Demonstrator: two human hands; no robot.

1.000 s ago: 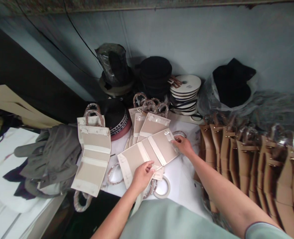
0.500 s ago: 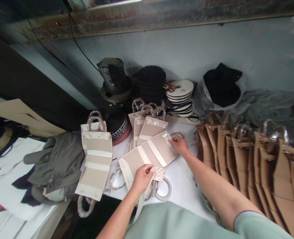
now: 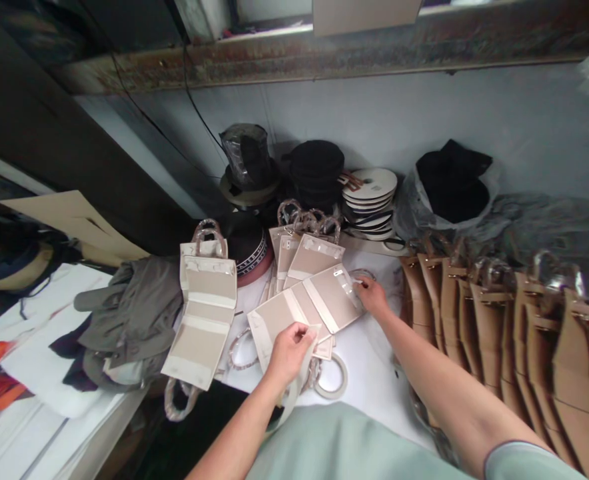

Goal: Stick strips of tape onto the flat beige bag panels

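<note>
A flat, unfolded beige bag panel [image 3: 308,308] lies on the white table [image 3: 369,373] in front of me. My left hand [image 3: 288,351] pinches its near edge, fingers closed on it. My right hand [image 3: 373,297] grips the panel's far right corner, beside a wrapped round handle [image 3: 362,274]. More beige panels with wrapped handles [image 3: 310,255] are stacked just behind. Another unfolded beige bag [image 3: 202,313] lies to the left, hanging over the table edge.
A row of upright tan bags [image 3: 504,313] fills the right side. Tape rolls [image 3: 369,193], black spools [image 3: 315,167] and a black bundle in plastic [image 3: 452,183] stand against the wall. A grey garment [image 3: 129,320] lies at left. A tape ring [image 3: 330,380] lies near my left hand.
The view has tilted up and shifted a little. Both hands keep their hold on the beige panel, which has barely moved.
</note>
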